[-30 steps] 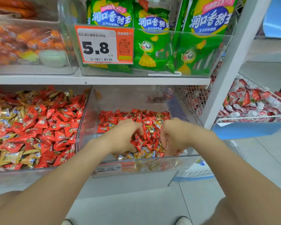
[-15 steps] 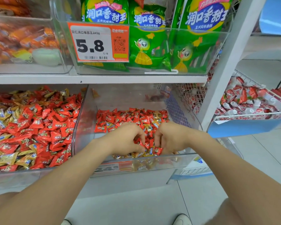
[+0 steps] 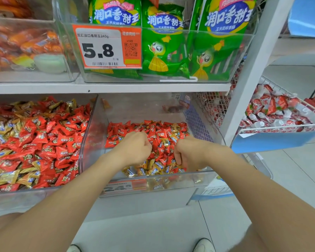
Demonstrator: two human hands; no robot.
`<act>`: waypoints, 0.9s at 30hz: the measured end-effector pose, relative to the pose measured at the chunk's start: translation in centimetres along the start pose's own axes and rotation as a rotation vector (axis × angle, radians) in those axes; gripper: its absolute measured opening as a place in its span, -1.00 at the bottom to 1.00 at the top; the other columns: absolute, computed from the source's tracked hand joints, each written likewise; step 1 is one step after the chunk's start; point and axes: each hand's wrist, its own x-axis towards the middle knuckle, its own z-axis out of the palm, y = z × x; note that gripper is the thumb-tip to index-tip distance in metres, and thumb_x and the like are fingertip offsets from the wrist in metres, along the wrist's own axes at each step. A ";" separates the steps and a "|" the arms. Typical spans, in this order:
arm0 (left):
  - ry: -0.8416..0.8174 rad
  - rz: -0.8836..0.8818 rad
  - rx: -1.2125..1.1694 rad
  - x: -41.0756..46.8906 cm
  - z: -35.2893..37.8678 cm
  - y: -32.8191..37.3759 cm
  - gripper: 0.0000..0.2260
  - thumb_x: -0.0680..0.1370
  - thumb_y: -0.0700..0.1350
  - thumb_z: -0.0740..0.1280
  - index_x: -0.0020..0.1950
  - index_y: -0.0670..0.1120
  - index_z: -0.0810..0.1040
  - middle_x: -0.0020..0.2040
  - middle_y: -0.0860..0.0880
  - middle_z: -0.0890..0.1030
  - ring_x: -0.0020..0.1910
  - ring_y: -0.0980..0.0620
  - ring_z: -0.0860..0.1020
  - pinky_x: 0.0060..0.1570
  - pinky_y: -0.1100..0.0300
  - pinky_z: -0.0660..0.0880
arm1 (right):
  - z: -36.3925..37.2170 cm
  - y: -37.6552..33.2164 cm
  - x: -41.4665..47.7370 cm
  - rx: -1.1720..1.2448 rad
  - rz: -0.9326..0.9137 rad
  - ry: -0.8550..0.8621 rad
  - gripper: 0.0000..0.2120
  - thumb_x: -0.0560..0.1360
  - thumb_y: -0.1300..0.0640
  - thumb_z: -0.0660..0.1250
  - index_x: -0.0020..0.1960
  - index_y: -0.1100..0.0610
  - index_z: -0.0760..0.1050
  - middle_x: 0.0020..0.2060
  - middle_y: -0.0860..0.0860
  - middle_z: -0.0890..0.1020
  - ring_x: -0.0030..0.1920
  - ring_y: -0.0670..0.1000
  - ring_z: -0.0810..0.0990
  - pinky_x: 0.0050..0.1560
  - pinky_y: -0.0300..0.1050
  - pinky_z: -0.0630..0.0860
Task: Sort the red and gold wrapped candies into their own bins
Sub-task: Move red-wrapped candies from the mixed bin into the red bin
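A clear right bin (image 3: 171,180) on the lower shelf holds red candies (image 3: 158,130) at the back and gold candies (image 3: 153,169) along the front. Both my hands are inside it, knuckles up and fingers curled down into the pile. My left hand (image 3: 135,150) sits mid-bin, gripping candies that its fingers hide. My right hand (image 3: 189,153) is a little to its right near the front wall, curled round candies there. The left bin (image 3: 35,193) holds a mixed heap of red and gold candies (image 3: 44,142).
An orange price tag (image 3: 124,187) is on the right bin's front. The upper shelf (image 3: 116,87) carries green snack bags (image 3: 164,51) and orange sausages (image 3: 25,44). At the right are a white post (image 3: 247,88) and a wire basket (image 3: 280,128) of red-white packets.
Both hands stay in the right bin, working through the candies. They drew together, then moved slightly apart. The view shifted a little.
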 end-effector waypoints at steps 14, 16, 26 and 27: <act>-0.139 -0.010 0.075 0.4 0.7 -1.2 -0.78 0.69 -0.28 0.16 0.33 -0.18 0.31 0.18 -0.16 0.37 0.12 -0.12 0.45 0.22 -0.11 0.50 | -0.4 -0.1 -0.3 0.276 -0.067 0.192 -0.71 0.51 0.26 0.41 0.15 -0.03 0.57 -0.13 0.01 0.59 -0.28 -0.14 0.50 -0.19 -0.18 0.53; -0.239 -0.022 0.115 0.6 0.8 -1.4 -0.58 0.72 -0.02 0.25 0.51 -0.12 0.21 0.35 -0.17 0.30 0.29 -0.18 0.46 0.28 -0.08 0.49 | 0.0 0.3 0.1 0.176 -0.074 0.160 -0.45 0.38 0.09 0.63 0.26 -0.13 0.46 0.05 -0.05 0.48 -0.06 -0.11 0.46 -0.02 -0.12 0.51; -0.255 -0.053 0.085 1.2 1.3 -1.5 -0.72 0.71 0.01 0.29 0.36 -0.08 0.36 0.26 -0.11 0.25 -0.04 -0.07 0.51 -0.09 0.04 0.53 | 1.8 -0.5 3.2 0.109 -0.161 0.181 -0.52 0.49 -0.08 0.56 0.29 -0.09 0.41 0.03 -0.04 0.39 0.03 0.05 0.47 0.00 -0.02 0.42; -0.244 -0.059 0.071 1.3 1.2 -1.6 -0.76 0.71 0.01 0.28 0.32 -0.06 0.39 0.22 -0.09 0.26 -0.03 -0.05 0.50 -0.04 0.03 0.54 | 1.8 -0.7 3.3 0.094 -0.154 0.186 -0.56 0.51 -0.09 0.55 0.27 -0.08 0.40 0.01 -0.03 0.40 0.00 0.05 0.48 -0.03 -0.01 0.42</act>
